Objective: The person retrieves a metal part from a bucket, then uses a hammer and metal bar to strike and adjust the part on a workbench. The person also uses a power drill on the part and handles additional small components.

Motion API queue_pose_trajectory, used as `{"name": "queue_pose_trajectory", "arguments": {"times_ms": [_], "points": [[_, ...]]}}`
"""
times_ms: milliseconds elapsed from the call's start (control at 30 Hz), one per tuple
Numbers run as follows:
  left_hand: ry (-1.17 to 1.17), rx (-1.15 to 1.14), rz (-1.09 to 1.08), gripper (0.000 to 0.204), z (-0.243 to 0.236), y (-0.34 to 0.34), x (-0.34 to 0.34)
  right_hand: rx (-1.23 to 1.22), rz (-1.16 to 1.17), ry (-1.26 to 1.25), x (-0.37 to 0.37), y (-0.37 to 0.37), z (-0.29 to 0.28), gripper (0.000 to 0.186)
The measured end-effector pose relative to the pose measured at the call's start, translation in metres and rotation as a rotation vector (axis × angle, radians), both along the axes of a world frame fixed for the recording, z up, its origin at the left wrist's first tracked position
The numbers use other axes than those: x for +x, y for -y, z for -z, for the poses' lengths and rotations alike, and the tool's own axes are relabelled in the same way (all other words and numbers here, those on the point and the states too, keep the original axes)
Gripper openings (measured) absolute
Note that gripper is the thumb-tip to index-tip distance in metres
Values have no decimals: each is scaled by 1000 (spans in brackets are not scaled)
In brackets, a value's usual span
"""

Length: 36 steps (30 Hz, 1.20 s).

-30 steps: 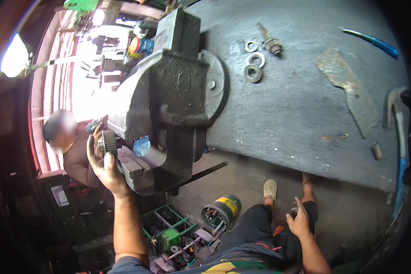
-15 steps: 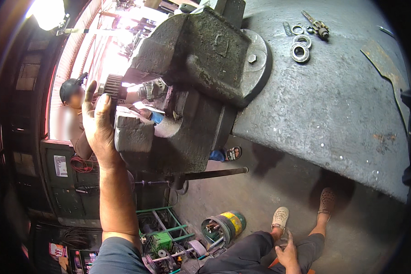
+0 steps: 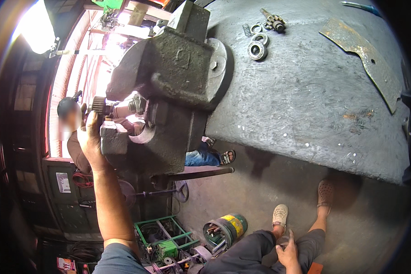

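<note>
A dark, heavy bench vise [image 3: 176,68] fills the upper left of the bench. At the outer end of its jaws, a toothed metal gear [image 3: 98,105] sits in the grasp of my left hand [image 3: 90,141], thumb up against its near side. Behind the gear, a shaft-like part with a ridged metal end [image 3: 136,104] shows in the jaw gap; whether it joins the gear I cannot tell. My right hand [image 3: 288,255] rests low by my thigh, its index finger and thumb apart, with nothing visible in it.
On the grey bench [image 3: 278,105] lie a small pinion shaft [image 3: 275,22], bearings [image 3: 257,50], a spring [image 3: 246,30] and a rusty metal plate [image 3: 360,52]. The vise handle [image 3: 196,175] juts below. A bucket of tools [image 3: 237,224] stands on the floor; another person [image 3: 75,145] is beyond the vise.
My view has shifted, so the vise and bench parts sit farther left. My left hand stays on the gear. The other person's legs show more beneath the vise.
</note>
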<state>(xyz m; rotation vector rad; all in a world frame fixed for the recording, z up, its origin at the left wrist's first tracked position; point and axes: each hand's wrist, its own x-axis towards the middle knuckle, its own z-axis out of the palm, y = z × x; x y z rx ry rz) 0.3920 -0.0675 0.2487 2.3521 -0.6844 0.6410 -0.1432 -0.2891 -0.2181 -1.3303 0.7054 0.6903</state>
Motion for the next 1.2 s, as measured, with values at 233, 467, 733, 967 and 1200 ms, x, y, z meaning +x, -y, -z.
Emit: {"name": "queue_pose_trajectory", "arguments": {"times_ms": [233, 467, 733, 967, 1200], "points": [[2, 119, -39, 42, -13, -14, 3, 62, 77, 3, -1, 30, -2, 106], [-242, -298, -37, 73, -5, 11, -3, -48, 17, 42, 7, 52, -1, 107], [-66, -430, -37, 93, 15, 56, -21, -432, -320, 176, 48, 139, -97, 103], [25, -784, -296, 83, 50, 68, -112, -739, -621, 336, 117, 245, -234, 102], [-652, -466, -699, 71, 203, -23, -381, -856, -643, 998, 270, 214, -342, 92]]}}
